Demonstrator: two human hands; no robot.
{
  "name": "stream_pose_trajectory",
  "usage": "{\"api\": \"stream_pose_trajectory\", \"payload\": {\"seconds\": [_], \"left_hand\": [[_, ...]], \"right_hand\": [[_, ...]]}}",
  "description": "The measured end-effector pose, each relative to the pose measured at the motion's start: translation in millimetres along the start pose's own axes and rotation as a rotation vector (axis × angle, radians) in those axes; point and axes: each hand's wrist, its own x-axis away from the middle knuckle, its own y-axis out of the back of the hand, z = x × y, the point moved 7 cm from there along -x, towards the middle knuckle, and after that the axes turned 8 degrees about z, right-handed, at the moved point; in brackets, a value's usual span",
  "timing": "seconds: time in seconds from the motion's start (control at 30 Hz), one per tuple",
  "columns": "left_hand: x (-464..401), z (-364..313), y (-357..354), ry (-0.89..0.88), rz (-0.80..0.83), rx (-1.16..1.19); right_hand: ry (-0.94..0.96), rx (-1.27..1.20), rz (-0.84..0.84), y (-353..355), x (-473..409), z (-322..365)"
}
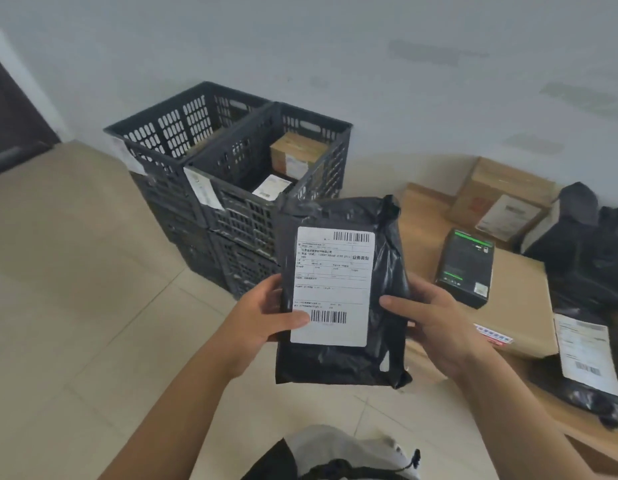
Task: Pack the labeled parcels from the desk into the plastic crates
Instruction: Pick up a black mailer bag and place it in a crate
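Black crinkled plastic mailer bag with white printed shipping label [338, 289]: held upright in mid-air between desk and crates, label toward the camera. Left hand [266, 313] grips its left edge, thumb on the label; right hand [429, 320] grips the right edge. Likely light, soft and slick; the film may slide, so holding both sides suits it. Nearer black perforated plastic crate [266, 174]: open-topped, stacked on others, already holding a brown carton [297, 154] and a white-labelled item; room remains inside. Rear crate [169, 133]: beside it, contents unseen. Wooden desk [422, 209]: right, bearing further parcels; its near corner lies close to the mailer.
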Motion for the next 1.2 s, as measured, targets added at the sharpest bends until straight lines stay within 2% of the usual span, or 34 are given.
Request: {"api": "stream_pose_trajectory", "payload": {"seconds": [0.17, 0.37, 0.7, 0.93, 1.2], "left_hand": [[39, 28, 66, 0.027, -0.094, 0.055], [66, 57, 109, 0.068, -0.155, 0.139], [52, 82, 168, 0.144, -0.286, 0.24], [-5, 52, 229, 0.196, -0.319, 0.22], [-101, -24, 289, 0.204, -0.337, 0.078]], "right_hand": [[0.001, 0.013, 0.017, -51, -22, -16], [-0.051, 0.096, 0.094, -103, -43, -27], [-0.121, 0.182, 0.177, -149, -123, -33], [-0.151, 0.161, 0.2, -173, -218, -13], [-0.112, 0.008, 0.176, -171, -315, 37]]}}
